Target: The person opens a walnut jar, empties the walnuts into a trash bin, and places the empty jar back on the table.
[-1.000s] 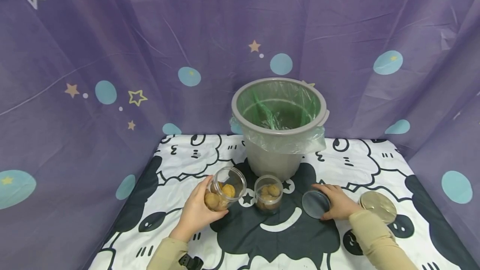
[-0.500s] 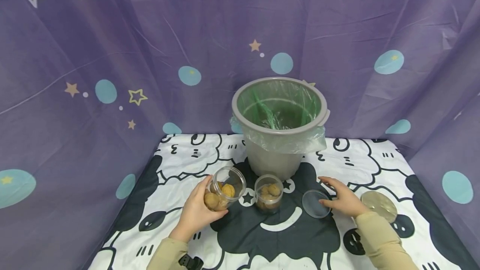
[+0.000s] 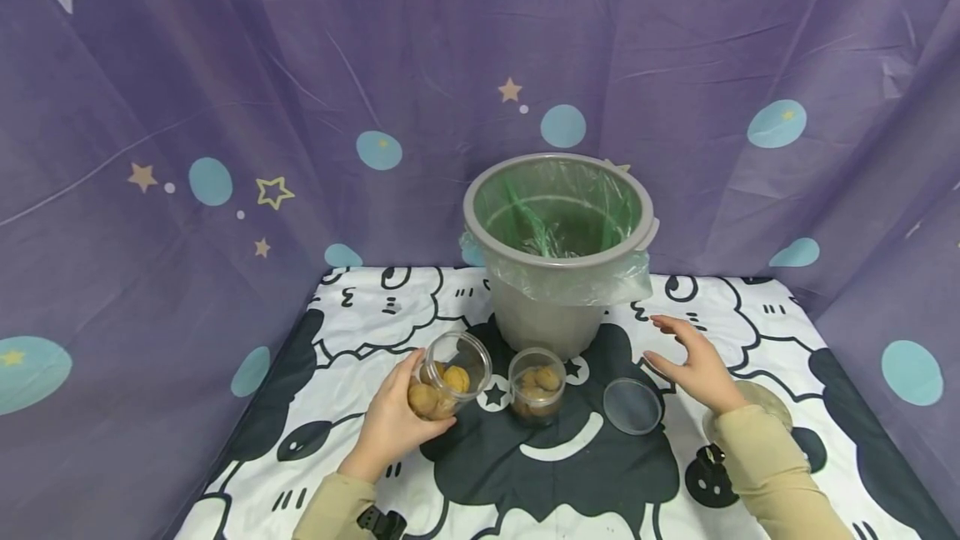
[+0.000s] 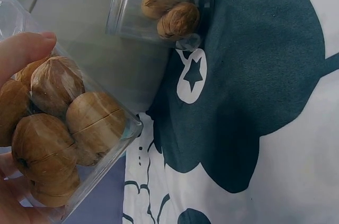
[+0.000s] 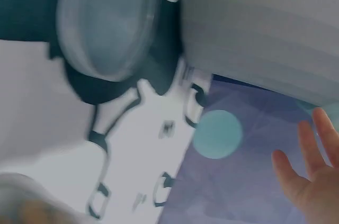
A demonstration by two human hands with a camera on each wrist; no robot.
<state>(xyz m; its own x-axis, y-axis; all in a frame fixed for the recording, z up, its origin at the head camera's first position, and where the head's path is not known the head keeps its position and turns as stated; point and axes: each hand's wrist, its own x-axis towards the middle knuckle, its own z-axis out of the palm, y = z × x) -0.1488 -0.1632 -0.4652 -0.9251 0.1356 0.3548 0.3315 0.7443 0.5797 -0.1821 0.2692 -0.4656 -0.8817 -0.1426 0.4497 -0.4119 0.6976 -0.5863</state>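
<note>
My left hand (image 3: 393,423) grips a clear open-topped jar (image 3: 474,357) tilted above the cloth. Inside it lie several walnuts (image 4: 45,144), seen up close through the wall in the left wrist view. To its right, a second clear jar (image 3: 537,386) stands upright, also with walnuts at its bottom. A clear round lid (image 3: 632,407) lies flat on the cloth. My right hand (image 3: 693,367) hovers beyond that lid, fingers extended and apart, holding nothing; the right wrist view shows its spread fingers (image 5: 310,147).
A grey bin (image 3: 547,323) with a clear green-tinted bag over its rim stands behind the jars. Partly under my right forearm lies a round gold-toned thing (image 3: 767,397). Purple curtain (image 3: 420,48) hangs behind the sheep-print cloth (image 3: 555,482).
My right hand has let go of the clear lid, leaving it on the cloth, and has risen away toward the back right. The left hand and its jar stay put.
</note>
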